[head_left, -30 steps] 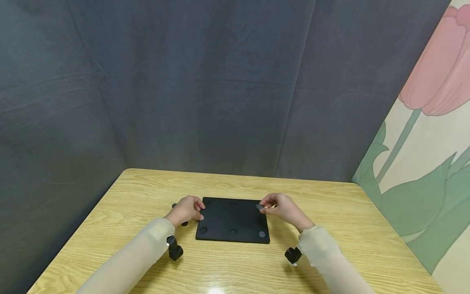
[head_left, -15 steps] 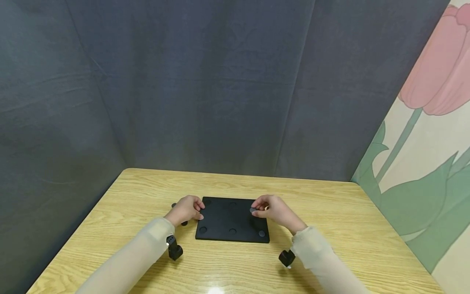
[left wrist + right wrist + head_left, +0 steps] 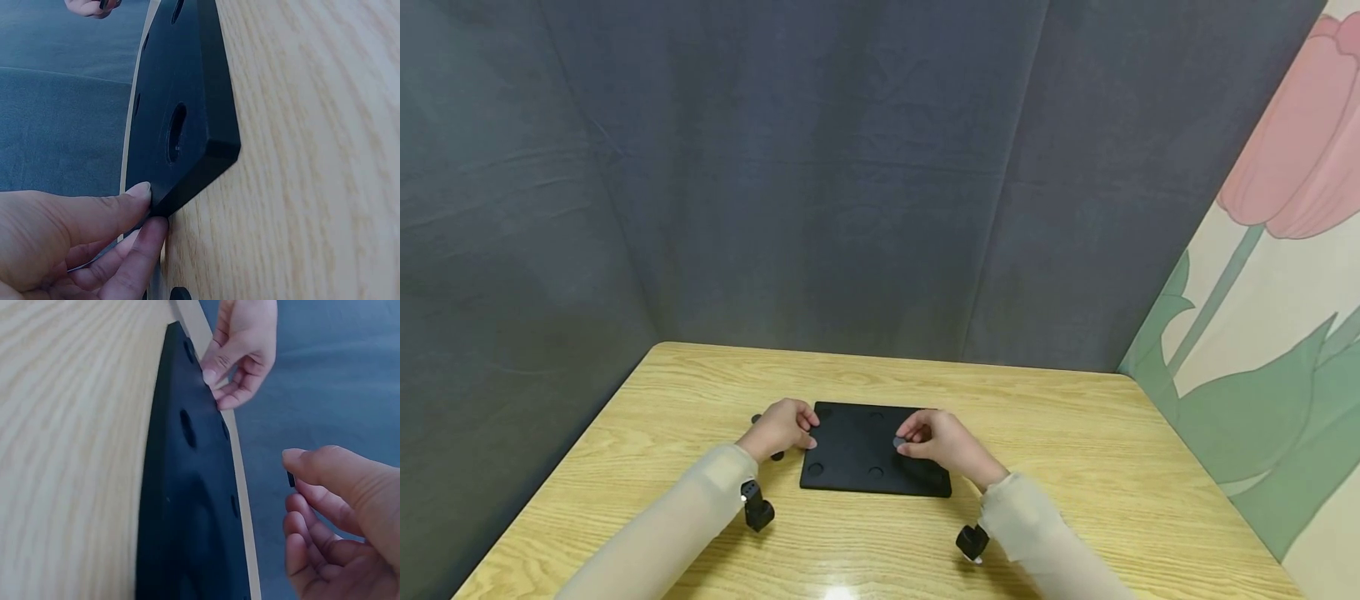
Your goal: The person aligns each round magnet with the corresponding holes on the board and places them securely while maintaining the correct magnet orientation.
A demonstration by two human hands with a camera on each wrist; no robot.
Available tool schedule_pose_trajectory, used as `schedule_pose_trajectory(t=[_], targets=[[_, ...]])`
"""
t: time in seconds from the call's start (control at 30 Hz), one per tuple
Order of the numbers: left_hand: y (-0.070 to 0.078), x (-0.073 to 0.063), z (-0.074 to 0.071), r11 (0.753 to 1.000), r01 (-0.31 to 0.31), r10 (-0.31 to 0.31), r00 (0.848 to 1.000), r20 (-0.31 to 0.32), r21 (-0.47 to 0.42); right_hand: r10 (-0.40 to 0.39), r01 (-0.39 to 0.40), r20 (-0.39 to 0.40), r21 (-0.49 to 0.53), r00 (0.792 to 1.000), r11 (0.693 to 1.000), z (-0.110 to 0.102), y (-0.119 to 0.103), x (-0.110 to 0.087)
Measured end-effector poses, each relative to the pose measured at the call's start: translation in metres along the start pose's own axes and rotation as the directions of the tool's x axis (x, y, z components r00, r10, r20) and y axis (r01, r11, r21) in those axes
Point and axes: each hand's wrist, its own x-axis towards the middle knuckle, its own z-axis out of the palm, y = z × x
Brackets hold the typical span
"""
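A flat black rectangular board (image 3: 850, 450) lies on the table, with round recesses such as this recess (image 3: 177, 133) along its edges. My left hand (image 3: 780, 428) pinches the board's left edge, the thumb on its top face and a finger against its side. Above the board's right half, my right hand (image 3: 946, 443) holds a small dark disc (image 3: 899, 442) between thumb and fingertips. In the right wrist view the disc (image 3: 290, 479) shows edge-on, apart from the board. Shadow from the right hand darkens the board's near right corner.
Small dark round pieces (image 3: 777, 456) lie on the wooden table (image 3: 880, 550) left of the board, partly hidden by the left hand. A dark curtain (image 3: 820, 183) hangs behind the table. At right stands a wall with painted tulips (image 3: 1285, 158).
My right hand has carried the disc from the board's far right corner leftward and slightly nearer, over the board. The left hand and the board have stayed in place.
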Motion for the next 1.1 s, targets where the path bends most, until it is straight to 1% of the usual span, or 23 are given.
schedule_pose_trajectory(t=[0.17, 0.37, 0.67, 1.1], targets=[[0.001, -0.001, 0.0, 1.0, -0.001, 0.001, 1.0, -0.001, 0.002, -0.022, 0.022, 0.013, 0.003, 1.0, 1.0, 0.009, -0.003, 0.001], [0.003, -0.002, -0.001, 1.0, 0.002, -0.002, 1.0, 0.0, 0.002, -0.044, 0.044, 0.048, -0.008, 0.998, 0.999, 0.018, -0.003, 0.001], [0.003, -0.002, -0.001, 1.0, 0.008, -0.008, 1.0, 0.002, 0.005, -0.051, 0.052, 0.073, -0.013, 0.996, 0.999, 0.028, -0.002, 0.0], [0.001, -0.001, 0.0, 1.0, 0.009, -0.009, 1.0, -0.001, 0.004, -0.064, 0.072, 0.098, -0.082, 0.993, 0.994, 0.037, 0.002, 0.002]])
